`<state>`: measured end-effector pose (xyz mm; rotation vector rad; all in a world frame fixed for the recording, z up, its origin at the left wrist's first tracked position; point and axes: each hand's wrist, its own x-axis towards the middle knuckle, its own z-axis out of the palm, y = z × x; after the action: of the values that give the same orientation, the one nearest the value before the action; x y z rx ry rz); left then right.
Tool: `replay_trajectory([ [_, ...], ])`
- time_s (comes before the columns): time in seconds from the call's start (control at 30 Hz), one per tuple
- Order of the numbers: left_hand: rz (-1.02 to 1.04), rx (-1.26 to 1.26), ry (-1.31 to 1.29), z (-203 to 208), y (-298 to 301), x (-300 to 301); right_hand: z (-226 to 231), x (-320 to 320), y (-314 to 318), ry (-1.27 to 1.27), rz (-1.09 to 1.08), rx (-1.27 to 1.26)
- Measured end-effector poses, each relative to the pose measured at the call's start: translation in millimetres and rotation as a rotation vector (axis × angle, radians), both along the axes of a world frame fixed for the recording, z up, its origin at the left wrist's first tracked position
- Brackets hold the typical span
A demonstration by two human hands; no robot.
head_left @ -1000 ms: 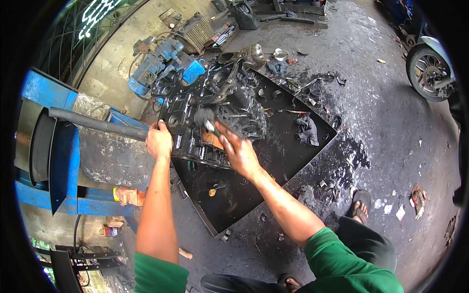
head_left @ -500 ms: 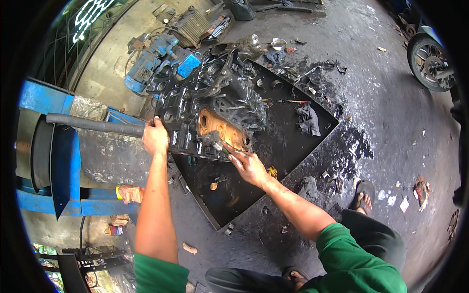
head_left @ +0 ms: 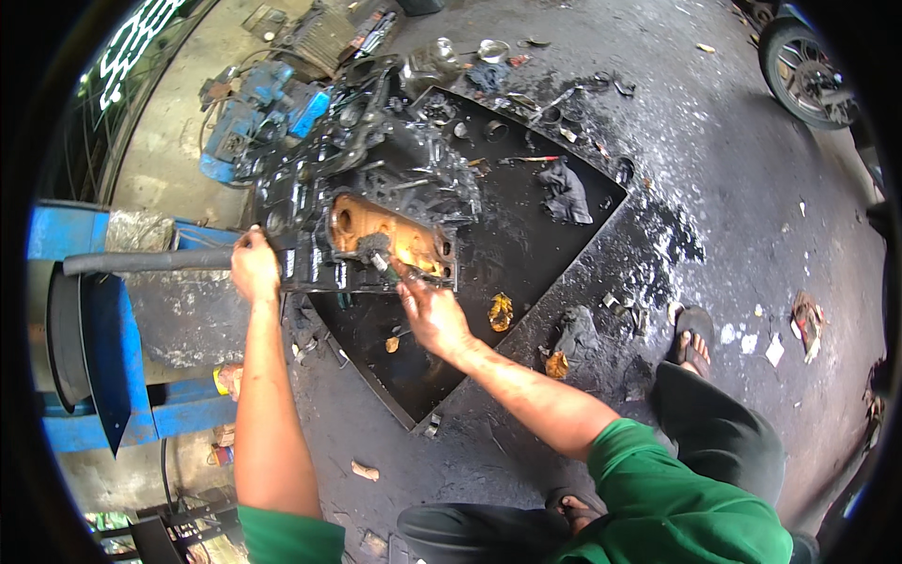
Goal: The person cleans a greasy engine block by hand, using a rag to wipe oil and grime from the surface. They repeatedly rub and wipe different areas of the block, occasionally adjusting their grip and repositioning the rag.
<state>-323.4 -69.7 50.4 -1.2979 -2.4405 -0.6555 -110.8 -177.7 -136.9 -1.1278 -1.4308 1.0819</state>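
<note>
A dark, oily engine block (head_left: 310, 202) lies over the left part of a black metal tray (head_left: 526, 273), with a tan-orange cavity showing at its near side. My right hand (head_left: 434, 315) is closed around the handle of a small brush (head_left: 378, 254), whose dark bristles are inside that cavity. At the block's left edge, my left hand (head_left: 256, 268) is closed around the end of a long grey pipe (head_left: 155, 260). The pipe stretches left over a blue machine frame. Part of my left grip is hidden by the hand itself.
On the tray lie a dark rag (head_left: 567, 195) and a yellow leaf (head_left: 501, 311). Behind the block sits a blue motor-like machine (head_left: 249, 117). A blue metal frame (head_left: 113, 329) stands left. Oily floor with scattered scraps surrounds the tray; a motorcycle wheel (head_left: 803, 73) is far right.
The view has shifted, so most things appear further left and higher. My right hand has moved the brush within the cavity, and the leaf shows more fully. My left hand keeps its hold.
</note>
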Motion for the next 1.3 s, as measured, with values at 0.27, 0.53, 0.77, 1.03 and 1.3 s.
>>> replay_trajectory([
  [0.27, 0.004, -0.038, -0.02, 1, 0, -5, -41, -10, -20, 0.013, -0.064, -0.571],
  [0.53, 0.001, -0.034, -0.03, 0, 0, -8, -55, -5, -5, 0.093, -0.06, -0.651],
  [0.77, -0.021, -0.059, -0.017, -1, 2, -19, -54, -11, -7, 0.111, -0.059, -0.769],
  [1.03, -0.032, -0.061, -0.039, 1, 6, -27, -94, -10, -27, 0.094, -0.083, -0.831],
  [1.3, -0.03, -0.057, -0.103, 2, -1, -28, -144, -14, 10, 0.017, -0.009, -0.969],
])
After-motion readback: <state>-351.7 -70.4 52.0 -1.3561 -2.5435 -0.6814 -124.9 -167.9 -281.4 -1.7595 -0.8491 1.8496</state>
